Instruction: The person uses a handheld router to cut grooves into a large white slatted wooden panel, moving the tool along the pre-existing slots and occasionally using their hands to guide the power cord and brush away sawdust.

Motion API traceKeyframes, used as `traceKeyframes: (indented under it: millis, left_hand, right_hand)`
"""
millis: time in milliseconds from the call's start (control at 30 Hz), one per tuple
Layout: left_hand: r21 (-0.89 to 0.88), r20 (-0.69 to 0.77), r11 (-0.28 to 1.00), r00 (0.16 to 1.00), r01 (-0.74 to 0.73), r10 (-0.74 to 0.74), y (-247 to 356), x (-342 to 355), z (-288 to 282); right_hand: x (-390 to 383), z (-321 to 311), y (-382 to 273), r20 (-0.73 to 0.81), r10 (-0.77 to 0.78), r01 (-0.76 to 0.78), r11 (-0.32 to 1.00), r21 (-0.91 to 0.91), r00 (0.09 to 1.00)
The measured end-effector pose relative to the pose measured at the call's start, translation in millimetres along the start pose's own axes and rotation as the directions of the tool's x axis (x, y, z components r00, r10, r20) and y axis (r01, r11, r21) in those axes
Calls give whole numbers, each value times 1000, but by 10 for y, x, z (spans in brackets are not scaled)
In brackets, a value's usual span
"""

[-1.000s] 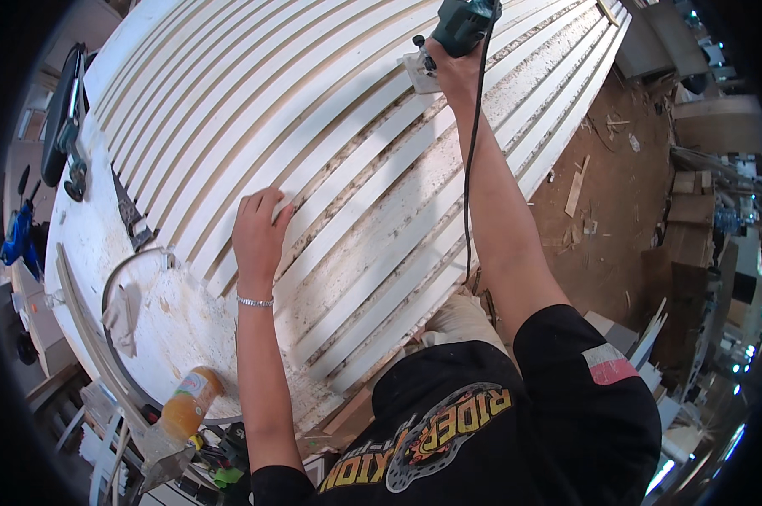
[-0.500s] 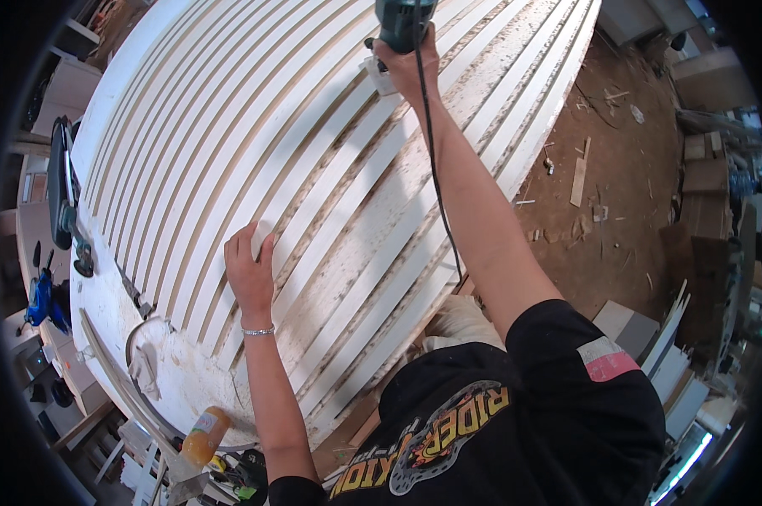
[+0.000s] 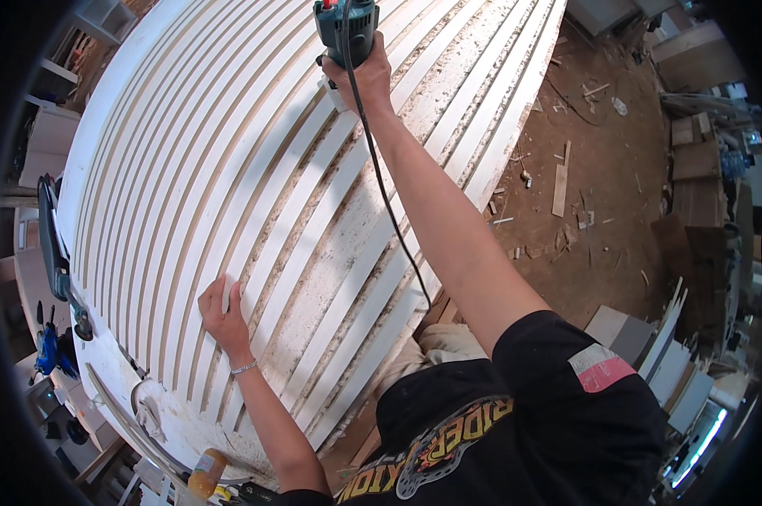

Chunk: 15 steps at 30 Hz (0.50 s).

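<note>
A dark green corded trim router (image 3: pixel 347 38) is in the grip of my right hand (image 3: pixel 368 80), my arm stretched far out over a large white panel (image 3: pixel 339 236). Its pale base sits on the white raised strips (image 3: pixel 288 190) that run along the panel with grooves between them. My right hand hides part of the router, and the bit is out of sight. The black cord (image 3: pixel 385 181) hangs along my right forearm. Closer to me, my left hand (image 3: pixel 227 320) rests on the strips with fingers loosely bent and apart, holding nothing.
Dust and chips lie in the right-hand grooves. An orange-yellow bottle (image 3: pixel 206 472) and a pale rag (image 3: pixel 149 417) are at the panel's near left. A long-handled dark tool (image 3: pixel 52 240) leans at the left edge. Wood scraps (image 3: pixel 560 190) litter the brown floor at right.
My right hand and the router have moved left across the strips. My left hand has shifted a little nearer to me. The whole view has also shifted slightly.
</note>
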<state>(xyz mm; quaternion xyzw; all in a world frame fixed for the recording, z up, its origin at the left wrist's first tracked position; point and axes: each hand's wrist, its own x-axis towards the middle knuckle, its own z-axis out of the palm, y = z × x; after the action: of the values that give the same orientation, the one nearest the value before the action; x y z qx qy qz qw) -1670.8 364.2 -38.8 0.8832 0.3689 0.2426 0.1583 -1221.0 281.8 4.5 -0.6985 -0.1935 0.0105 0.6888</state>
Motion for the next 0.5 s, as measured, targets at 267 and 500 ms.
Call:
traceKeyframes:
  millis: [267, 500]
  left_hand:
    - [59, 4, 998, 1000, -14, 13, 32, 43, 59]
    - [157, -89, 983, 993, 92, -78, -27, -12, 142]
  right_hand:
    - [745, -310, 452, -16, -70, 68, 996, -65, 997]
    - [1420, -579, 638, -35, -81, 78, 994, -71, 996]
